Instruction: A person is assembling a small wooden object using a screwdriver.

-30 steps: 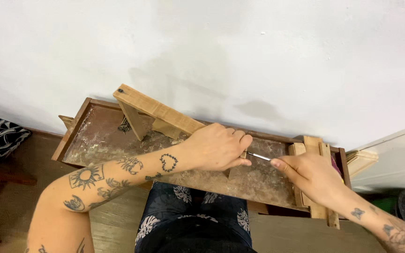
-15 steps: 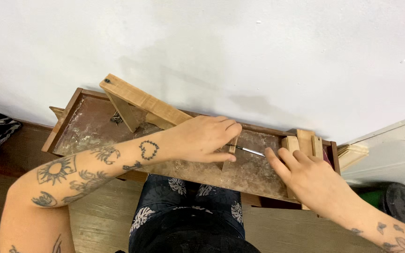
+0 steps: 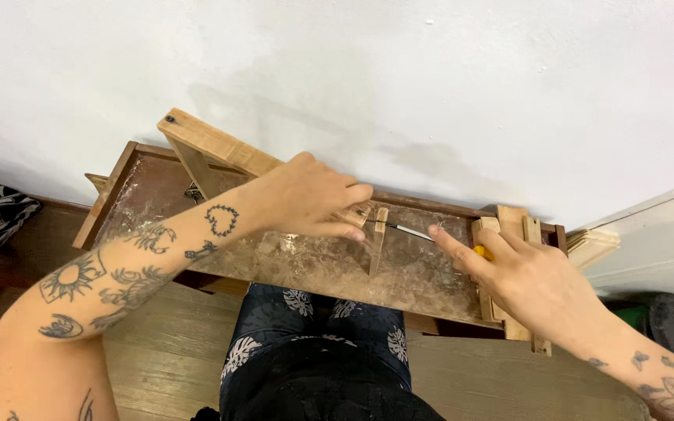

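Lying left-right at frame centre on the bench [image 3: 142, 195], thin blade [image 3: 411, 231]; right hand [image 3: 536, 284] fingers clamped on its yellow handle [image 3: 480, 252], left hand [image 3: 306, 196] fingers together pressing the wooden strip [image 3: 352, 214].

My right hand [image 3: 536, 284] hides most of the yellow-handled tool [image 3: 413, 231]; my left hand [image 3: 306, 199] covers the wooden piece's [image 3: 220, 148] end.

Saw a shallow wooden tray [image 3: 143, 181], raw and matt, its floor rough with pale dust. Noted unfinished light-wood battens [image 3: 211, 146] at its far-left corner. Made out a thin, shiny metal blade [image 3: 411, 231] with a glossy yellow handle [image 3: 480, 252].
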